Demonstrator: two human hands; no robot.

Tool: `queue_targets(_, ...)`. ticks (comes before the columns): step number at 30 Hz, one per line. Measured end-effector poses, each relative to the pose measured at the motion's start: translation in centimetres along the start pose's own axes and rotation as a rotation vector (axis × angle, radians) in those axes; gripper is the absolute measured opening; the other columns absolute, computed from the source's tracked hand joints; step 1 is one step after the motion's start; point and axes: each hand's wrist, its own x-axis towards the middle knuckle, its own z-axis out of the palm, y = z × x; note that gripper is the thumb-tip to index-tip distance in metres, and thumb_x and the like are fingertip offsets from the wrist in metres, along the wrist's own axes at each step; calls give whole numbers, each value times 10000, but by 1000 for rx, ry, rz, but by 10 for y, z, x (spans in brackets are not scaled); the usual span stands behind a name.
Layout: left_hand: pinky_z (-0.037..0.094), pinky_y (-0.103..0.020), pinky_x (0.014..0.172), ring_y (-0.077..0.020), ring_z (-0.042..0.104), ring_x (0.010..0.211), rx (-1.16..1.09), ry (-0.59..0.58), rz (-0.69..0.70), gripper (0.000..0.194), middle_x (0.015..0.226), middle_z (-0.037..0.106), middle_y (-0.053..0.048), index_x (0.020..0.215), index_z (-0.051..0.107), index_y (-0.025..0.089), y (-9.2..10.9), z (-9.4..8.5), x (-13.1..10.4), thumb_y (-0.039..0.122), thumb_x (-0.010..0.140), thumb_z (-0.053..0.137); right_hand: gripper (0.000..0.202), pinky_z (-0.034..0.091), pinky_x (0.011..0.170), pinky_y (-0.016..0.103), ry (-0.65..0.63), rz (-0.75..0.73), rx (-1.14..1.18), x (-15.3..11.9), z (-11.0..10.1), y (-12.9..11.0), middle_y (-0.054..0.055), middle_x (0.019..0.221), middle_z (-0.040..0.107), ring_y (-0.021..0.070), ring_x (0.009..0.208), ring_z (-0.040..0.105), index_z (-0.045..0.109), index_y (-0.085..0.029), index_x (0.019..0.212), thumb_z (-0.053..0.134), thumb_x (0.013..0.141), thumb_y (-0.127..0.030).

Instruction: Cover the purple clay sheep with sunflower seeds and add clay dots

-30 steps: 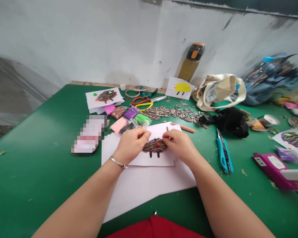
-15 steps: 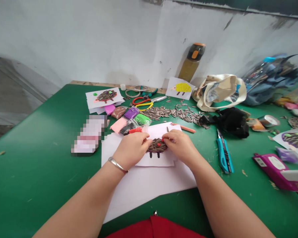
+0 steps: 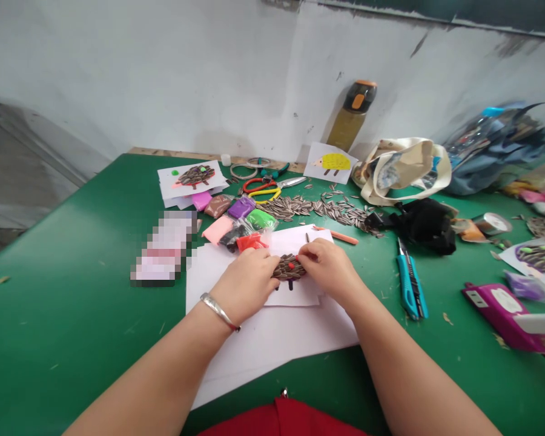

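Observation:
A hedgehog picture point(image 3: 287, 268) covered in striped sunflower seeds lies on white paper in front of me, with black legs and a red dot of clay point(image 3: 291, 266). At its left edge my left hand point(image 3: 249, 280) rests on the paper, fingers stretched toward the seeds and slightly apart. My right hand point(image 3: 329, 269) is closed in a pinch at the picture's right side. A speck of red clay shows at its fingertips, which hide that end of the hedgehog. Just beyond my left hand lies a packet of red clay point(image 3: 251, 241).
Behind the paper stack point(image 3: 263, 339) lie clay packets point(image 3: 241, 208), scissors point(image 3: 266, 192) and loose sunflower seeds point(image 3: 290, 207). A phone point(image 3: 163, 248) lies left; a blue utility knife point(image 3: 411, 281) with its blade out and a magenta glue gun point(image 3: 508, 315) lie right. A bottle point(image 3: 352, 115) stands by the wall.
My left hand has shifted a little down, covering one of the hedgehog's legs and uncovering the red clay packet. The right hand stays pinched at nearly the same spot.

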Motion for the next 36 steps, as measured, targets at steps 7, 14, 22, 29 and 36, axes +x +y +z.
queue_targets(7,411,-345,706,-228,537,824,9,9,7,66,893,609,-71,847,622,176,1,0,1,194,820,564,222,368,667,265,-34,-21,35,-2,-2,-2,34,781,629,160,754,544,691,-200,723,486,786,-146)
queue_targets(14,406,-331,696,-224,548,817,-24,-6,16,104,834,612,-59,830,636,183,-1,-2,2,184,831,533,232,383,683,272,-18,22,64,-3,-4,2,30,802,638,173,785,558,705,-216,746,483,787,-164)
queue_targets(22,409,-330,705,-221,552,820,-30,-13,21,164,863,626,-67,835,643,184,-2,-1,2,155,856,483,258,415,720,279,-37,-5,100,-3,-2,0,37,834,661,183,821,579,724,-222,790,480,763,-143)
queue_targets(29,410,-330,701,-222,553,815,-11,-5,22,157,856,623,-70,822,641,181,-3,0,2,165,859,489,248,427,709,289,9,55,128,-3,-3,4,36,876,672,187,810,590,725,-230,831,487,779,-180)
queue_targets(36,398,-319,675,-216,553,794,-22,0,26,126,828,618,-62,806,635,179,-1,-2,2,196,849,518,248,419,722,289,-14,40,121,-3,-3,5,40,874,672,188,831,588,719,-224,813,479,777,-171)
